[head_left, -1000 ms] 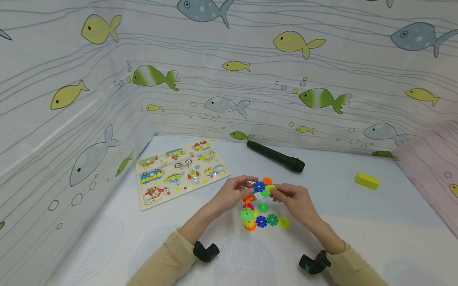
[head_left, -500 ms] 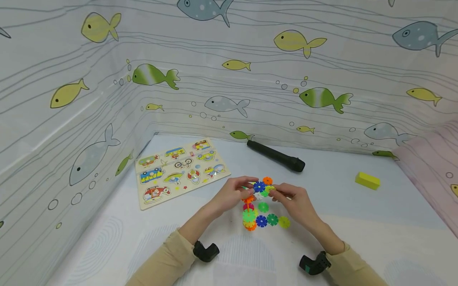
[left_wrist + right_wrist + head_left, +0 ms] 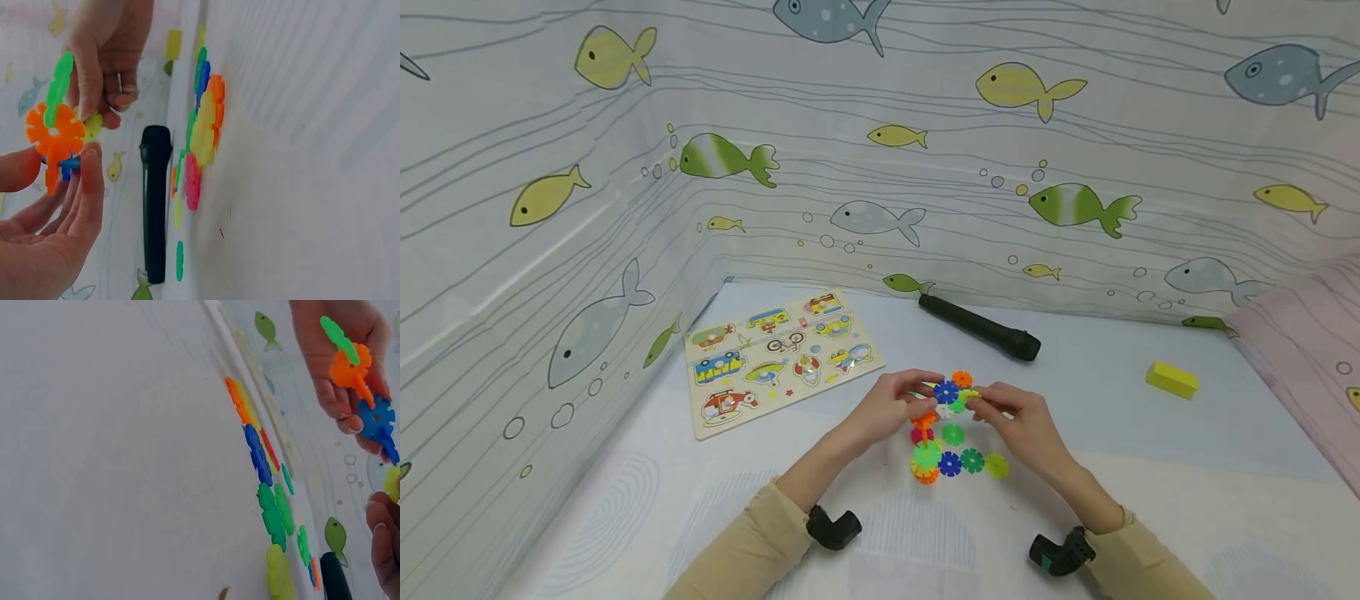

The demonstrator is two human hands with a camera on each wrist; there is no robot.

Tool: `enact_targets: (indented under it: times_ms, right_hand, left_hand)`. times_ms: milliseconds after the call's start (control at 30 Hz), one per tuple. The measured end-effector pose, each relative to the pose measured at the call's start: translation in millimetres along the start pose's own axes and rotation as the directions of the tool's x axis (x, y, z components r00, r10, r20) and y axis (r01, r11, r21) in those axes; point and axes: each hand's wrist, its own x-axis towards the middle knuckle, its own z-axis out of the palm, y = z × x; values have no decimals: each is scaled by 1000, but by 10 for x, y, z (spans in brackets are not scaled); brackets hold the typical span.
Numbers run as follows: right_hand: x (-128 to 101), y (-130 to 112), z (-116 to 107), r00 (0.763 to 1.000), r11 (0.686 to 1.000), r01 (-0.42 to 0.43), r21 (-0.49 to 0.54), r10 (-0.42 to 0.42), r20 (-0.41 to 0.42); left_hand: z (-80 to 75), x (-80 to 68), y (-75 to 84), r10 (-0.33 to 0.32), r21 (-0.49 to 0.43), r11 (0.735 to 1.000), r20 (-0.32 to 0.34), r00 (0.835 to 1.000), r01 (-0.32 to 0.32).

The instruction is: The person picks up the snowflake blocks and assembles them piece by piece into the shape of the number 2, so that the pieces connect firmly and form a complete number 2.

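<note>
Just above the loose discs (image 3: 955,457) on the table (image 3: 1150,500), the left hand (image 3: 891,406) pinches a cluster of joined plastic discs (image 3: 950,393), fingers curled round it. The right hand (image 3: 1018,421) grips the cluster's other side. Behind the loose discs lies a black cylinder (image 3: 979,328); a puzzle board (image 3: 778,358) sits left of them.

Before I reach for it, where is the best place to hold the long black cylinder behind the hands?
Take the long black cylinder around its middle, coming from above. It lies flat on the white surface with both long sides free, so fingers should close across its round body.
</note>
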Motion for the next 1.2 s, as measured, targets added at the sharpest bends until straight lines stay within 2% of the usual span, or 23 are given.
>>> enact_targets:
  times_ms: [400, 533, 800, 1200]
  right_hand:
    - [-8, -11, 4, 1000, 1000, -17, 26, 17, 21]
    - [-15, -18, 14, 999, 999, 23, 30, -24, 30]
    - [-27, 33, 39, 986, 986, 164, -27, -165, -22]
    - [-19, 62, 46, 983, 981, 179, -74, -181, -11]
  left_hand:
    - [1, 6, -18, -18, -7, 1000, -24, 1000, 18]
    - [4, 8, -20, -9, 0, 1000, -12, 1000, 9]
    - [10, 3, -8, -4, 5, 1000, -3, 1000, 4]
    - [18, -2, 0, 6, 6, 1000, 5, 1000, -6]
